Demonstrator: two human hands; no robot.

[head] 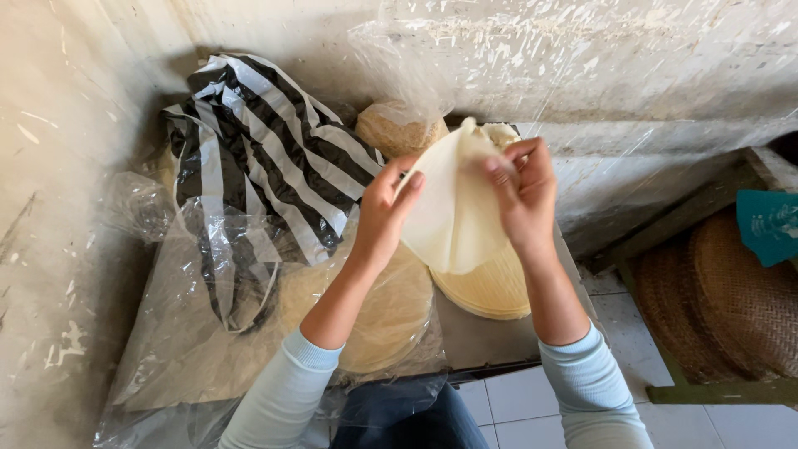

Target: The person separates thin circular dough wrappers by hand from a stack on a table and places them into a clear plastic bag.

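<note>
Both my hands hold up one thin, pale cream round sheet [455, 218], folded and hanging between them. My left hand [385, 212] pinches its left edge. My right hand [524, 195] pinches its top right edge. Below the sheet lies a stack of the same cream rounds [490, 291] on a dark metal tray [482, 341]. Another stack of rounds [391, 320] lies under clear plastic wrap beneath my left forearm.
A black-and-white striped plastic bag [258, 150] lies at the back left, over clear plastic sheeting [174, 333]. A bagged round bundle [397, 131] stands against the rough wall. Woven brown mats [731, 299] and a teal cloth [769, 224] sit in a wooden frame at right. White floor tiles below.
</note>
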